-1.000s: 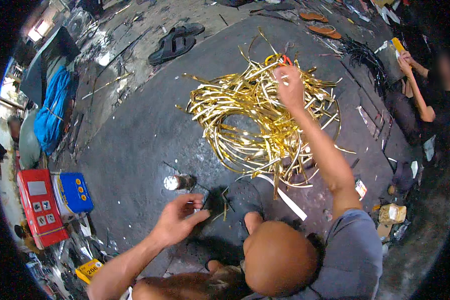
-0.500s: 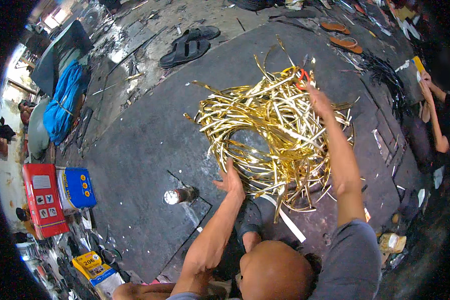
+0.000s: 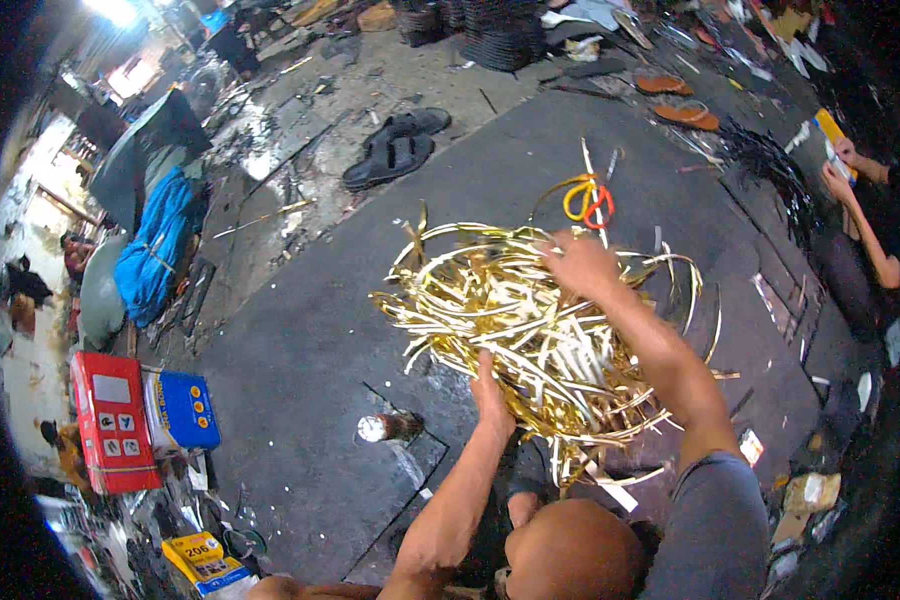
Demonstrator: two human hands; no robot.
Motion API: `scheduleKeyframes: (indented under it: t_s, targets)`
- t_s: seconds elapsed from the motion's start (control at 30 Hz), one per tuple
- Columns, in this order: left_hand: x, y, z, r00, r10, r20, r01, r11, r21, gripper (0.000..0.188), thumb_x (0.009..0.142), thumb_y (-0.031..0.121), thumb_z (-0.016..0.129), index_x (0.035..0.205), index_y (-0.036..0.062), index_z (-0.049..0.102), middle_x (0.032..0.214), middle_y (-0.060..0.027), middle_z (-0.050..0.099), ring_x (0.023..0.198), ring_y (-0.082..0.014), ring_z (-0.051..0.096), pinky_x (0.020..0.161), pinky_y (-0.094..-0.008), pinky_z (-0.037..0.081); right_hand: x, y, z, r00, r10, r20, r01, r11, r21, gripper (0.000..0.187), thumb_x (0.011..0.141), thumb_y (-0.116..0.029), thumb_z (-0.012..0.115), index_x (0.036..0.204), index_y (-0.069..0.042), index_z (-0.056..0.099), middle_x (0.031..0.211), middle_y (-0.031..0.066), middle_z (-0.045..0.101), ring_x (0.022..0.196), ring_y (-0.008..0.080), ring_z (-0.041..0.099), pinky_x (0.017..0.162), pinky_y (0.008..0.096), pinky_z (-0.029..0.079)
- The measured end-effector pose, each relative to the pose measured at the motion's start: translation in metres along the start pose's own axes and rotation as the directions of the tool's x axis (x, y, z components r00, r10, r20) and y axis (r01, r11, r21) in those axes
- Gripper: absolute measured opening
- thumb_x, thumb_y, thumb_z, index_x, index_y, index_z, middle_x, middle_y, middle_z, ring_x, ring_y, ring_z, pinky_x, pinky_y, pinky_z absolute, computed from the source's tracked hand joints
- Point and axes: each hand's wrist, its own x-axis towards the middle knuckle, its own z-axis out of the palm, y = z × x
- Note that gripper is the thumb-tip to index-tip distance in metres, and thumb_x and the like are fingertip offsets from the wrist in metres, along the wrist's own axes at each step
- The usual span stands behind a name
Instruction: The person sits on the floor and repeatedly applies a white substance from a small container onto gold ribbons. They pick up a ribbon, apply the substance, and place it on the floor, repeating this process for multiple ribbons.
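A tangled heap of shiny gold strips [image 3: 510,320] lies on the dark floor board in front of me. My left hand [image 3: 492,395] grips the heap's near left edge, thumb upright against the strips and the other fingers mostly hidden. At the far side, my right hand [image 3: 582,265] curls over the strips, with its fingertips blurred and partly buried among them. Scissors with a yellow and a red handle [image 3: 588,202] lie just beyond that hand, apart from it, beside a loose strip.
Left of the heap stands a small brown jar [image 3: 400,426] with a silvery top. Farther left are a red box [image 3: 115,420], a blue tin [image 3: 185,410] and a blue bundle [image 3: 155,250]. Black sandals [image 3: 395,155] lie ahead. A co-worker's hands [image 3: 845,165] hold something yellow at far right.
My right hand has moved from beside the scissors back onto the strips. The heap is drawn closer together, and the scissors now lie uncovered beyond it. The view has shifted slightly.
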Motion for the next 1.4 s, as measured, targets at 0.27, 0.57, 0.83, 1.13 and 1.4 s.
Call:
scheduleKeyframes:
  t_s: [0.27,0.57,0.83,1.13,1.4]
  targets:
    - [0.003,-0.011,0.01,0.99,0.091,-0.104,-0.076,0.987,0.141,0.089,0.085,0.059,0.075,0.149,0.0037,0.046,0.148,-0.0172,0.049,0.132,-0.0315,0.048,0.108,-0.0478,0.042,0.187,0.118,0.027,0.865,0.131,-0.483,-0.104,0.991,0.082,0.037,0.092,-0.03,0.067,0.108,0.003,0.069,0.113,0.0274,0.069,0.108,0.0439,0.067,0.094,0.0509,0.053]
    - [-0.029,-0.016,0.037,0.936,0.005,0.352,0.028,0.996,-0.089,0.066,0.099,0.06,0.051,0.141,0.0085,0.053,0.135,-0.0103,0.06,0.122,-0.0288,0.058,0.104,-0.0476,0.049,0.158,0.18,0.013,0.794,0.439,-0.42,-0.29,0.882,0.372,0.045,0.07,-0.039,0.083,0.108,-0.016,0.078,0.102,0.0127,0.077,0.093,0.0273,0.075,0.081,0.0406,0.057]
    - [-0.036,0.026,0.011,0.935,0.061,0.349,-0.065,0.998,0.001,0.064,0.103,0.058,0.035,0.141,0.0097,0.054,0.136,-0.0117,0.061,0.123,-0.0317,0.059,0.104,-0.0506,0.05,-0.05,0.123,-0.014,0.953,0.295,-0.074,-0.172,0.725,0.667,0.036,0.082,-0.039,0.067,0.07,-0.005,0.069,0.067,0.0131,0.067,0.064,0.0261,0.068,0.065,0.043,0.052]
    - [-0.055,0.031,0.006,0.954,-0.076,0.288,0.022,0.982,0.187,0.088,0.089,0.078,0.04,0.153,0.018,0.044,0.156,-0.0133,0.044,0.141,-0.0417,0.041,0.109,-0.0694,0.037,-0.338,0.236,0.068,0.396,0.774,-0.494,-0.261,0.611,0.747,0.046,0.076,-0.034,0.084,0.106,-0.005,0.065,0.098,0.0098,0.071,0.091,0.0219,0.068,0.085,0.0372,0.054]
    - [-0.051,0.032,-0.005,0.95,-0.039,0.309,-0.033,0.975,0.222,0.093,0.086,0.081,0.043,0.157,0.021,0.039,0.163,-0.0134,0.033,0.149,-0.0425,0.03,0.112,-0.0759,0.025,-0.492,0.311,0.108,-0.136,0.934,-0.331,-0.865,0.051,0.499,0.073,0.074,-0.051,0.079,0.127,-0.004,0.063,0.115,0.0229,0.072,0.111,0.0423,0.069,0.099,0.0489,0.052]
